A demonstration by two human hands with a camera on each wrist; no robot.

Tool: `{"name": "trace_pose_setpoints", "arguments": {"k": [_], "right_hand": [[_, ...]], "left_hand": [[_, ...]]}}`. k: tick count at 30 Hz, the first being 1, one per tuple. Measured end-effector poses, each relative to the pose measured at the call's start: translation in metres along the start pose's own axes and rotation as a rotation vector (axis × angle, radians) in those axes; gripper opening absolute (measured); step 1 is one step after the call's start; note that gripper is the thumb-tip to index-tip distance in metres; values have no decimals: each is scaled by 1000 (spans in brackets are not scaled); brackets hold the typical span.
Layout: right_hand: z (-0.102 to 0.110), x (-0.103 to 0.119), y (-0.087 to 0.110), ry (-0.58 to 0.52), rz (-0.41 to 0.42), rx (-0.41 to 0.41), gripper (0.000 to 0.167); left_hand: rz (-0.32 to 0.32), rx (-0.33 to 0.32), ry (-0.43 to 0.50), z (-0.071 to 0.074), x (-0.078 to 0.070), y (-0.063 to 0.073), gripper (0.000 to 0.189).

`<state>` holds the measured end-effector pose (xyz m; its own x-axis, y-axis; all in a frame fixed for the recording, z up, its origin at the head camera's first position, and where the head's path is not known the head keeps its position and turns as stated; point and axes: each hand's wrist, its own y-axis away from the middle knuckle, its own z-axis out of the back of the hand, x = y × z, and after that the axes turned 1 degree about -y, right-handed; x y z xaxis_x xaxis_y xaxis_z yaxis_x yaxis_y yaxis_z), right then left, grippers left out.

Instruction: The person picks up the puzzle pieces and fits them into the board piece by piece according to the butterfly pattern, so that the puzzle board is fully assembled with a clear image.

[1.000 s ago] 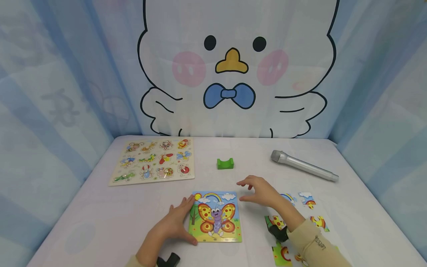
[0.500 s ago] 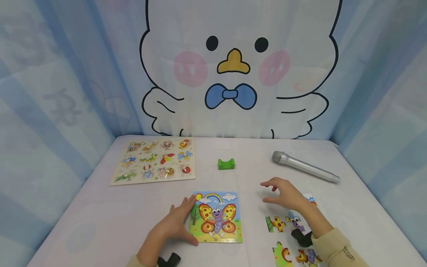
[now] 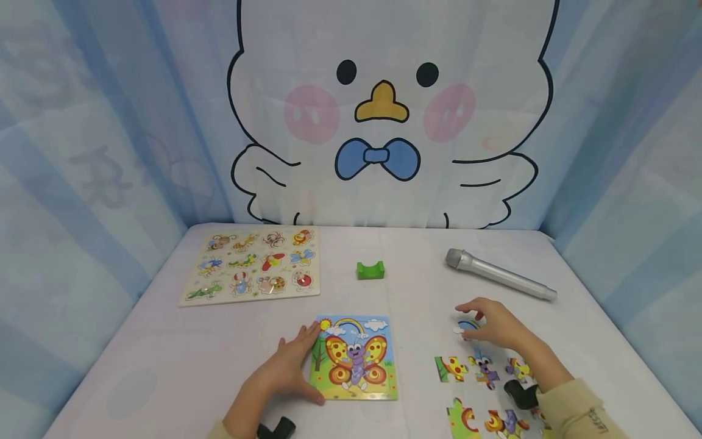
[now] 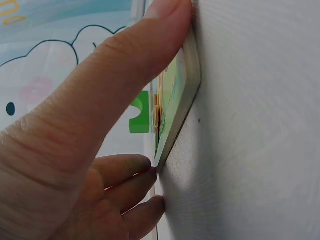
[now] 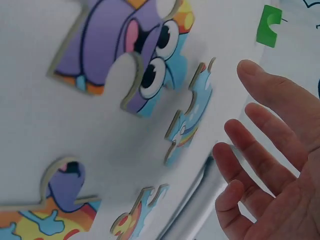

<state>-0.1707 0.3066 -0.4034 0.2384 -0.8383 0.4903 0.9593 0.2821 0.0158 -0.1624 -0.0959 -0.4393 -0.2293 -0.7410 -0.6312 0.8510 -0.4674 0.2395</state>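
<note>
The left hand point(image 3: 287, 369) rests along the left edge of a square butterfly picture board point(image 3: 356, 360), thumb at its near corner and fingers spread toward the far one. In the left wrist view the thumb lies over the board's edge point(image 4: 192, 70). The right hand point(image 3: 496, 323) hovers at a jigsaw piece with a rainbow point(image 3: 468, 325), its thumb and fingers apart around it. From the right wrist, the fingers are loosely bent with nothing between them, and the rainbow piece point(image 5: 195, 112) lies flat beyond a piece with a purple face point(image 5: 100, 50).
More jigsaw pieces lie in rows below the right hand, among them a wing piece point(image 3: 452, 369) and a green corner piece point(image 3: 463, 419). A silver microphone point(image 3: 501, 274) lies back right. A green notched block point(image 3: 370, 270) and an insect peg board point(image 3: 252, 265) sit farther back.
The right hand has moved from beside the butterfly board rightward to the rainbow piece, uncovering pieces its arm hid. The left hand has stayed at the board's edge.
</note>
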Motion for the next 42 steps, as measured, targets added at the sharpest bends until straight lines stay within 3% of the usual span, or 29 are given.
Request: {"name": "trace_pose_setpoints", "arguments": {"k": [13,36,42], "right_hand": [[0,-21,6,5,-81,30,48],[0,-31,6,39,-112,21,45],[-1,-26,3,51,-66,10,42]], "left_hand": [[-8,-3,0,0,2,0,121],[-5,-3,-6,0,0,-1,121],[-10,9,11,0,0,0,121]]}}
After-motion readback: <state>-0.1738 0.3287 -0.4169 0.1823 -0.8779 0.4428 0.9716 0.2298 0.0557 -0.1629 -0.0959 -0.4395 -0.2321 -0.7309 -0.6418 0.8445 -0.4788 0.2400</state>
